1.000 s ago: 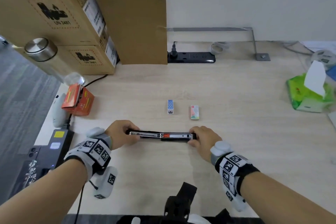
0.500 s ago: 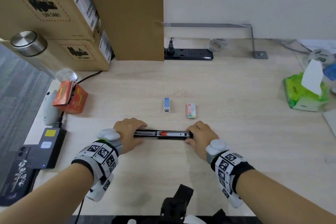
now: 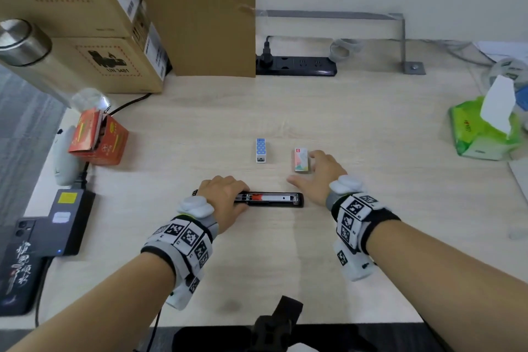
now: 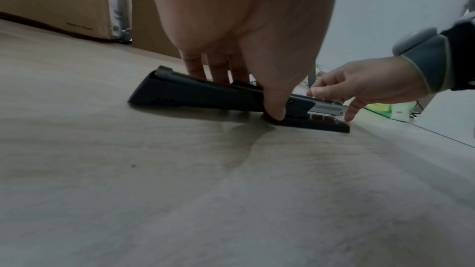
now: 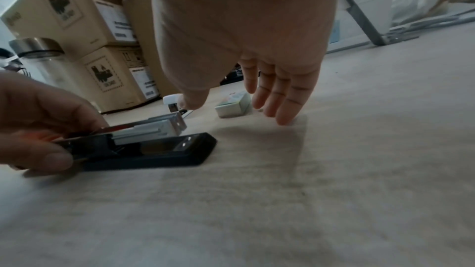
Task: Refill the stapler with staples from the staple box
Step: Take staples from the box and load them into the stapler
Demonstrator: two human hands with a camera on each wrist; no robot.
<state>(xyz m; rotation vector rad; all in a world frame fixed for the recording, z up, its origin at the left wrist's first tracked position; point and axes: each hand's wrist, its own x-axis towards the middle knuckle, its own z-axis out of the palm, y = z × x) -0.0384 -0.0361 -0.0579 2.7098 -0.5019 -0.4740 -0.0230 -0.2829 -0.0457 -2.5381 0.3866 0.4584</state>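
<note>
The black stapler (image 3: 268,199) lies opened flat on the desk, its metal staple channel (image 5: 154,127) facing up. My left hand (image 3: 225,194) grips its left half, thumb on the near side (image 4: 275,109) and fingers on the far side. My right hand (image 3: 317,173) is off the stapler, spread with straight fingers around the small pastel staple box (image 3: 301,159): fingers to its right, thumb in front of it. I cannot tell whether they touch the staple box (image 5: 233,105). A small blue dotted box (image 3: 260,150) lies to its left.
Stacked cardboard boxes (image 3: 85,23) and a black power strip (image 3: 295,66) stand at the back. At the left edge are an orange carton (image 3: 98,140), a steel-lidded bottle (image 3: 23,43), a charger and a phone. A green tissue pack (image 3: 483,128) sits at the right.
My right hand has let go of the stapler's right end and moved forward to the pastel box. My left hand stays on the stapler, which has not shifted.
</note>
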